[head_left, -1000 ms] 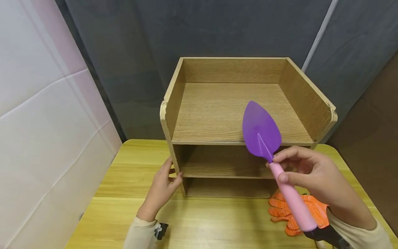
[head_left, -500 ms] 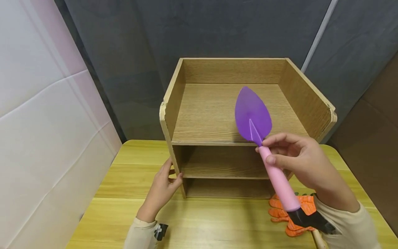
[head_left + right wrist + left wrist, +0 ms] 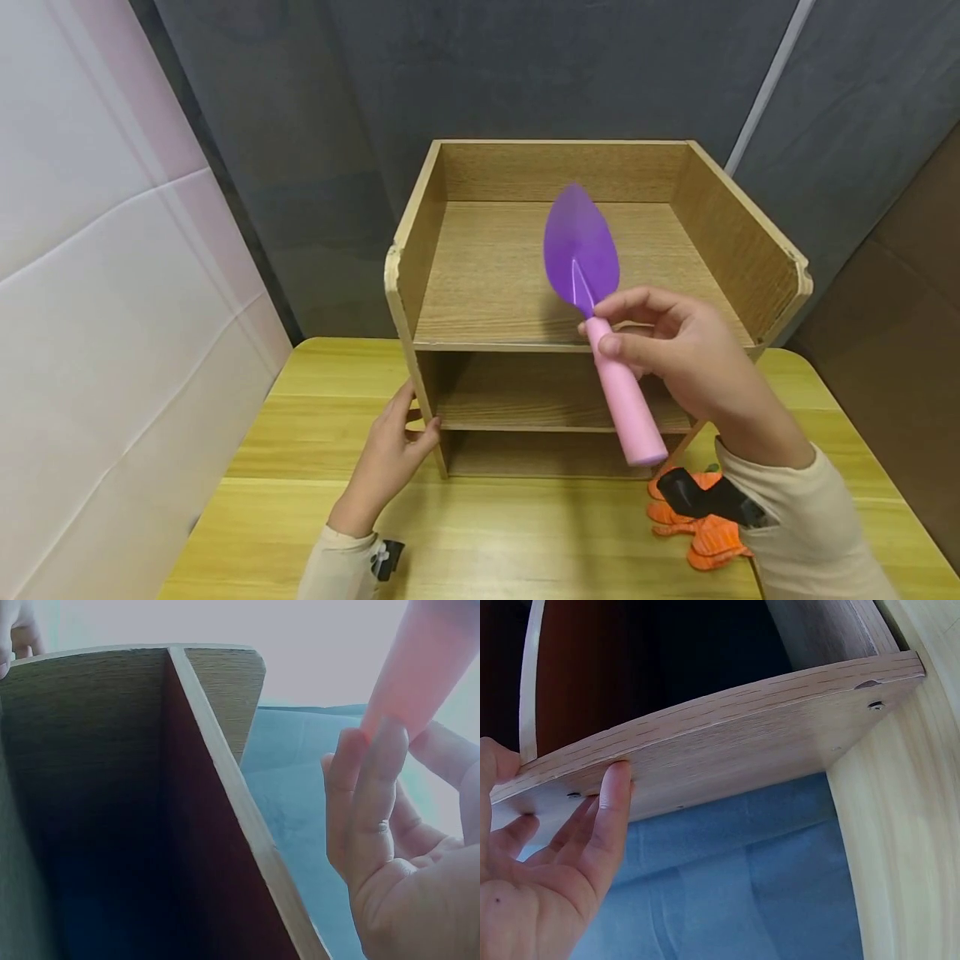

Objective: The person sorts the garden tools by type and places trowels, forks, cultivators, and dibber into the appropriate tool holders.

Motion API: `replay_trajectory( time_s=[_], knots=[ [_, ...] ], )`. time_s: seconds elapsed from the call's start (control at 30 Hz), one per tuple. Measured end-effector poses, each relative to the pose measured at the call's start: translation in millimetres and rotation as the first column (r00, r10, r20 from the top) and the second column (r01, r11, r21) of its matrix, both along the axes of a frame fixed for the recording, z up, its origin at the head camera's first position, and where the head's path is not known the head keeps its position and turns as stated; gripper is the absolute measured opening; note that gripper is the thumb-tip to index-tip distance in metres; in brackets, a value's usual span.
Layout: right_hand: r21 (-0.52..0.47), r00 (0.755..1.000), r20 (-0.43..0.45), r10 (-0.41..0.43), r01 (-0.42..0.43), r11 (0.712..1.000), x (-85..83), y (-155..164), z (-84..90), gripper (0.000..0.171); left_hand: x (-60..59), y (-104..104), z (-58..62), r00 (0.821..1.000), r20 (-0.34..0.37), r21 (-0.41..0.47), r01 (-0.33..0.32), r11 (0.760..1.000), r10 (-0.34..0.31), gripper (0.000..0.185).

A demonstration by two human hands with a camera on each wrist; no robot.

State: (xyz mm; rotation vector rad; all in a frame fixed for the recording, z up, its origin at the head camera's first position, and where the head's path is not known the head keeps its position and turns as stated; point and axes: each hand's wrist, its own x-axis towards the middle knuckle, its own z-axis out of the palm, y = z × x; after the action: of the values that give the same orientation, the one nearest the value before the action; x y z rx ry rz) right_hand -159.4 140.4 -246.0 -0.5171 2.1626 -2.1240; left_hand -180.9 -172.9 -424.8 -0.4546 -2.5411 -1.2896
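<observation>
Head view: right hand (image 3: 697, 358) pinches, between thumb and fingertips, the garden trowel (image 3: 620, 385) with leaf-shaped purple blade and round pink handle, near the neck. The trowel is aloft, blade pointing away over the top tray of the light-brown wooden shelf unit (image 3: 487, 275), handle end hanging in front of the lower openings; a shadow on the tray suggests a gap beneath. Left hand (image 3: 393, 458) grips the unit's left side panel. Orange ribbed gloves (image 3: 712, 542) lie on the yellow wood-grain table (image 3: 300, 467), partly behind the right sleeve. Step in hand, judged: the trowel is held at the unit while the other hand braces it; lowering it from here would call for a level blade, the handle end clear of the front edge, and that brace kept. Left wrist view: adds the side panel's outer face, with fingers laid against it, thumb at the front edge, and dark screw heads (image 3: 876, 705), none visible from the head. Trowel absent here. Right wrist view: shows the pink handle from below and the remaining fingers loosely bent beneath it, plus the unit's deep interior; the blade is out of frame.
</observation>
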Motion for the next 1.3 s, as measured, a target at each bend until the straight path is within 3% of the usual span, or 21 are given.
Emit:
replay_trajectory(
  time_s=[0.5,1.3],
  knots=[
    [-0.022,1.0,0.008,0.021,-0.021,1.0,-19.9,-32.4,10.0,0.023,-0.9,2.4,2.8,1.0,0.015,0.023,0.021,1.0,-0.022,0.057],
    [0.188,0.996,-0.05,-0.069,0.078,0.979,-49.1,-63.2,11.3,0.032,-0.2,0.6,-1.2,1.0,0.018,-0.026,-0.002,1.0,0.003,0.058]
  ],
)
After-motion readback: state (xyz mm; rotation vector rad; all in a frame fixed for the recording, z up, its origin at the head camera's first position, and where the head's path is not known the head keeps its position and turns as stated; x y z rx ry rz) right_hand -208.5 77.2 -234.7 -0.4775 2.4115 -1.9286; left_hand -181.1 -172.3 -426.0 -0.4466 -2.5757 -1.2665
